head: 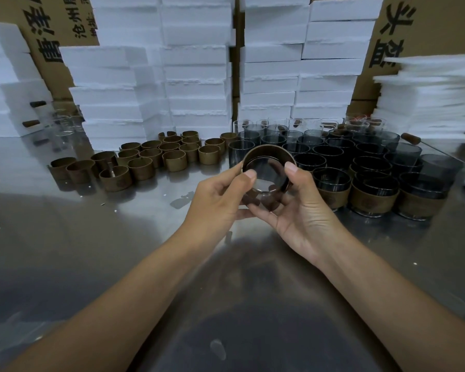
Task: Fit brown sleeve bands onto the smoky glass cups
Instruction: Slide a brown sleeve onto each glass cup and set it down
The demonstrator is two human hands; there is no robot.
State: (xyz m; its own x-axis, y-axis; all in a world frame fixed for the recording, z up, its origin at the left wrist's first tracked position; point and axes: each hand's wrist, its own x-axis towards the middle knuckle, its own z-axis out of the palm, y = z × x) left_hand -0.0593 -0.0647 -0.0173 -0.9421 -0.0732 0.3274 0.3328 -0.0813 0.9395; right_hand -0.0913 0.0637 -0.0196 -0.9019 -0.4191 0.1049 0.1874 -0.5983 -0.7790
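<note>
You hold one smoky glass cup point(267, 181) up over the table point(91, 237), its open mouth tipped toward you. A brown sleeve band point(266, 149) is around the cup and shows as a ring along the far side of its rim.

Your left hand point(218, 200) grips the cup's left side, thumb curled onto the near rim and fingers tucked beneath. Your right hand point(306, 210) grips the right side the same way, thumb on the rim and fingers curled under the base, where they show through the glass. The fingers of the two hands meet below the cup.

To the left of the held cup and a little beyond it, loose brown bands point(151, 159) stand on end in a crowded cluster. Just right of the held cup stand sleeved cups point(373, 200), each with a band around its lower part. Beyond the held cup and to its right are rows of bare smoky cups point(328, 151), packed close together. Far to its left are a few clear glasses point(65, 124), blurred.

Behind the cup rise stacks of white foam blocks point(196, 76), with printed cardboard boxes point(414, 28) behind them. A pile of white foam sheets point(435, 98) stands well to the cup's right.
</note>
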